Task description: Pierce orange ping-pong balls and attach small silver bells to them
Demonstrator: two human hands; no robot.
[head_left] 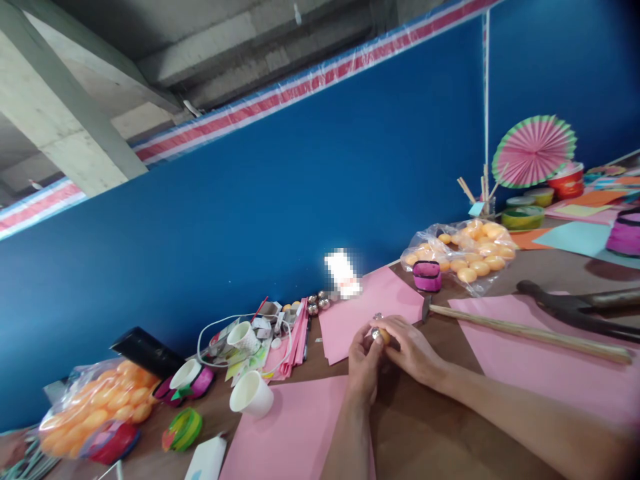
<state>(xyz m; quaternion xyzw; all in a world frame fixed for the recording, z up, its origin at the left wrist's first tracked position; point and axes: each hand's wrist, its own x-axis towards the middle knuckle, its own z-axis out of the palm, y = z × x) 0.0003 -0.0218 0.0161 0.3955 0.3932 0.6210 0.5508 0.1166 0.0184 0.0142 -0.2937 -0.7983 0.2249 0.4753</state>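
Hands meet over the brown counter (425,427), just in front of the pink paper sheet (370,310) that lies against the blue wall (250,220). The left hand (364,363) and the right hand (411,347) both close on one small thing, an orange ball (383,335) with a shiny silver piece (375,333) at its left end. Each grip is clamped on it, fingertips pinching from either side; the ball itself is mostly hidden by the fingers.

My judgement is that the silver piece is being worked onto or against the ball. To do that well, one hand should steady the ball while the other alone turns or presses, with light pressure, since a thin hollow ball could dent. Working low over the counter means a dropped part lands close by.

Right of the pink paper sheet lie a hammer (525,330) with a long wooden handle, a pink tape roll (427,275) and a clear bag of orange balls (470,253). Left of the sheet sit more silver pieces (318,303), and further left two white paper cups (251,393) and a second bag of balls (95,403).
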